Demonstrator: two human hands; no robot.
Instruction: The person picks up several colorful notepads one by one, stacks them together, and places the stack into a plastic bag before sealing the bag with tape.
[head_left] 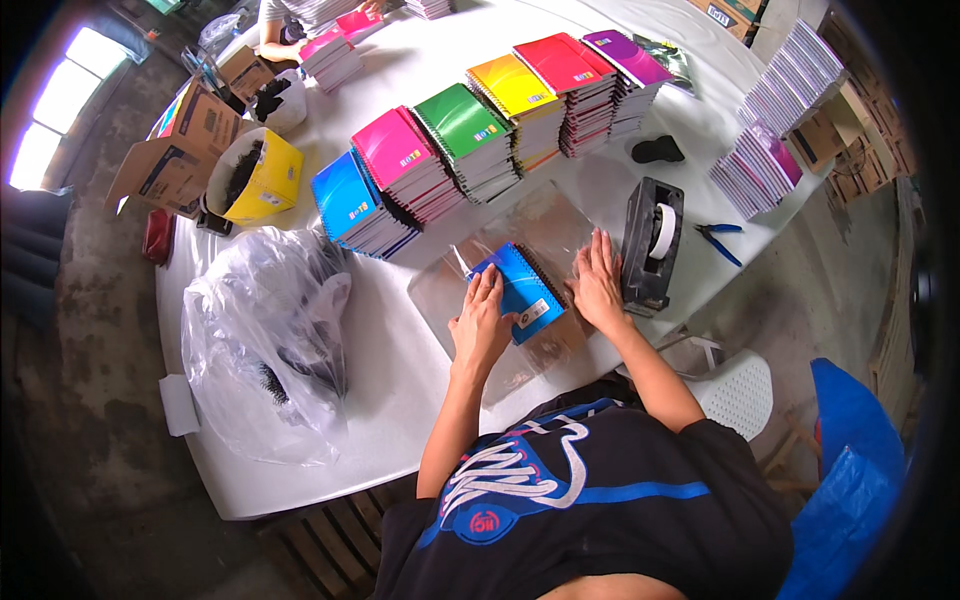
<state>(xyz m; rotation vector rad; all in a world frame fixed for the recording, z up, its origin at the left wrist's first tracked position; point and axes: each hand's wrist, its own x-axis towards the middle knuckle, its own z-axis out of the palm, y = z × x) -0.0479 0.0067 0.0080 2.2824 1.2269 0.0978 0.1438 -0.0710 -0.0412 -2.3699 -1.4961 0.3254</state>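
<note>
A blue spiral notebook (527, 295) lies on a clear plastic sheet or bag (550, 215) in front of me. My left hand (484, 318) rests on the notebook's left side, its fingers stretched out. Flat on the clear plastic, just right of the notebook's black spiral, is my right hand (598, 283), fingers extended. A black tape dispenser (652, 245) with a white roll stands right beside that hand. Neither hand is gripping anything.
Stacks of notebooks, including a green one (462, 120), form a row beyond my hands. At left are a clear bag of black spirals (265, 340) and a yellow bucket (275, 180). Blue pliers (720, 243) lie at right. Another person's arm (275, 40) shows at the far side.
</note>
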